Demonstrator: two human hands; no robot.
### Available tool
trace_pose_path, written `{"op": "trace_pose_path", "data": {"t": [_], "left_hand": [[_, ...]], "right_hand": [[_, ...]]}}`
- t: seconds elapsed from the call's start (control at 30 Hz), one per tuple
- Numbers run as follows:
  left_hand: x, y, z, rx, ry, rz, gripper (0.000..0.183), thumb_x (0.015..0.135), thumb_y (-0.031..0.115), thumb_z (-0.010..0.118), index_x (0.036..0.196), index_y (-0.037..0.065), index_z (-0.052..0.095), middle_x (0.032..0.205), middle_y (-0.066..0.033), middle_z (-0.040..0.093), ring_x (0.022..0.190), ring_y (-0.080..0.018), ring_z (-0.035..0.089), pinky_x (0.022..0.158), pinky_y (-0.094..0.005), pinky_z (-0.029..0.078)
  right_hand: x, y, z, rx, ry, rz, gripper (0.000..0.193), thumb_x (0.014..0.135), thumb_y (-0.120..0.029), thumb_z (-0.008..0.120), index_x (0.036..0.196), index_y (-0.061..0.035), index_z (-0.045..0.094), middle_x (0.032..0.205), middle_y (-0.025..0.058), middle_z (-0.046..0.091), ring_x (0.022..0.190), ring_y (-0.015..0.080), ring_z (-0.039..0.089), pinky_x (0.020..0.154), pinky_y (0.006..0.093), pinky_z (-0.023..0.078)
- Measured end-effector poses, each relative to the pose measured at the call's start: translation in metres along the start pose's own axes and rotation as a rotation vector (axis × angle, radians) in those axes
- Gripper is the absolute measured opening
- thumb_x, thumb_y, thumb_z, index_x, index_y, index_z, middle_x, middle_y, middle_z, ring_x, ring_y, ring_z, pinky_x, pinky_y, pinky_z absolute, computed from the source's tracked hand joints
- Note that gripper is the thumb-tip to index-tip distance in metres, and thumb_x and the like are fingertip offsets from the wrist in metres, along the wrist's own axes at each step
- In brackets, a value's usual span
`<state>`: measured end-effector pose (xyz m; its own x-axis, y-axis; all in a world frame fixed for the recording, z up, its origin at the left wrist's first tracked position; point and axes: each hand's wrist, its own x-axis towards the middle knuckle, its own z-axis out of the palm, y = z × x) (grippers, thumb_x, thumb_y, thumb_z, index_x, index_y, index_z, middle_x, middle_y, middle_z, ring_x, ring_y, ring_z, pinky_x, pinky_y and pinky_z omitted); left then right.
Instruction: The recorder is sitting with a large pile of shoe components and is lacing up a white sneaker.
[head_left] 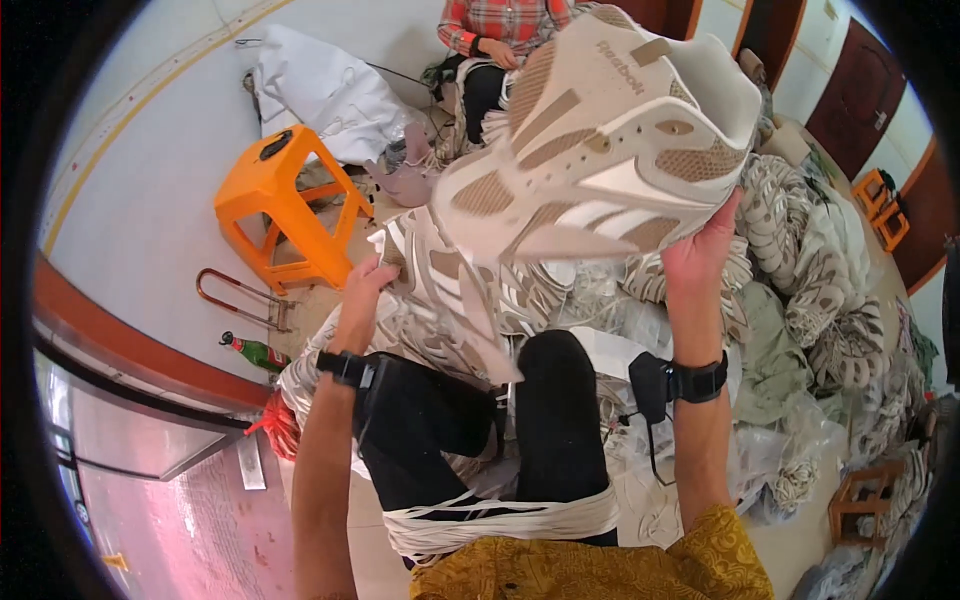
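My right hand (pixel 702 245) is closed on the edge of a beige and white shoe upper (pixel 600 180) with brown mesh panels, raised high in front of me. No sole shows on it. My left hand (pixel 366 288) grips a second shoe upper (pixel 440 275) of the same pattern, lower and to the left, its end hanging over my knees. The first upper partly covers the second; I cannot tell whether they touch. A bundle of white laces (pixel 500 522) lies across my thighs.
An orange stool (pixel 290 205) and a green bottle (pixel 255 352) stand on the left. Strings of shoe uppers (pixel 785 215) are heaped on the right, near plastic bags (pixel 790 450) and a small wooden stool (pixel 865 505). A person in a plaid shirt (pixel 500 25) sits ahead.
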<state>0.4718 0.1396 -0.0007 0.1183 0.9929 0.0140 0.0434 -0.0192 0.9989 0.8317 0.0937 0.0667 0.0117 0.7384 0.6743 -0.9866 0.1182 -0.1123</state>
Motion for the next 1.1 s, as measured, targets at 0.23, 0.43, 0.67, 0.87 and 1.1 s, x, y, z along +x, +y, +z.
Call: {"op": "trace_pose_path", "data": {"t": [0.23,0.43,0.67,0.87,1.1], "left_hand": [[0.033,-0.024,-0.011,0.211,-0.002,-0.027,0.022,0.078,0.02,0.048,0.086,0.002,0.056,0.075,-0.0047,0.056,0.072,-0.0157,0.054,0.069,-0.0282,0.042],[-0.027,-0.028,0.044,-0.065,-0.322,0.029,0.046,0.087,0.032,0.044,0.119,-0.001,0.044,0.116,-0.0126,0.051,0.106,-0.0219,0.048,0.091,-0.0309,0.036],[-0.047,0.02,0.063,-0.773,-0.192,-0.129,0.04,0.09,0.027,0.041,0.119,-0.001,0.041,0.115,-0.0096,0.051,0.102,-0.0175,0.05,0.09,-0.03,0.039],[-0.06,0.049,0.08,-0.97,-0.124,-0.134,0.029,0.087,0.014,0.048,0.113,0.0,0.045,0.107,-0.0073,0.055,0.095,-0.0146,0.053,0.086,-0.0287,0.041],[-0.13,-0.02,0.072,-0.806,-0.106,-0.324,0.029,0.086,0.016,0.048,0.113,0.005,0.046,0.113,-0.0049,0.053,0.104,-0.0171,0.05,0.091,-0.0359,0.038]], "right_hand": [[0.024,0.051,0.042,-0.139,0.129,0.091,0.039,0.088,-0.033,0.043,0.113,-0.0034,0.051,0.112,0.0103,0.055,0.1,0.0205,0.054,0.09,0.0366,0.041],[-0.007,0.074,0.005,-0.181,0.382,0.202,0.028,0.086,-0.026,0.05,0.102,-0.0044,0.057,0.095,0.0079,0.062,0.084,0.0179,0.06,0.076,0.0328,0.049],[-0.006,0.062,-0.082,-0.285,0.498,0.371,0.028,0.087,-0.022,0.045,0.105,-0.0032,0.055,0.097,0.0072,0.062,0.083,0.0174,0.061,0.072,0.0309,0.052],[0.01,0.052,-0.055,-0.411,0.495,0.425,0.035,0.089,-0.029,0.04,0.112,-0.0054,0.051,0.107,0.0073,0.057,0.094,0.0181,0.056,0.081,0.0331,0.045],[-0.056,0.078,-0.06,-0.595,0.689,0.62,0.033,0.085,-0.025,0.049,0.111,-0.0039,0.052,0.103,0.0066,0.059,0.089,0.0163,0.058,0.083,0.0315,0.045]]}}
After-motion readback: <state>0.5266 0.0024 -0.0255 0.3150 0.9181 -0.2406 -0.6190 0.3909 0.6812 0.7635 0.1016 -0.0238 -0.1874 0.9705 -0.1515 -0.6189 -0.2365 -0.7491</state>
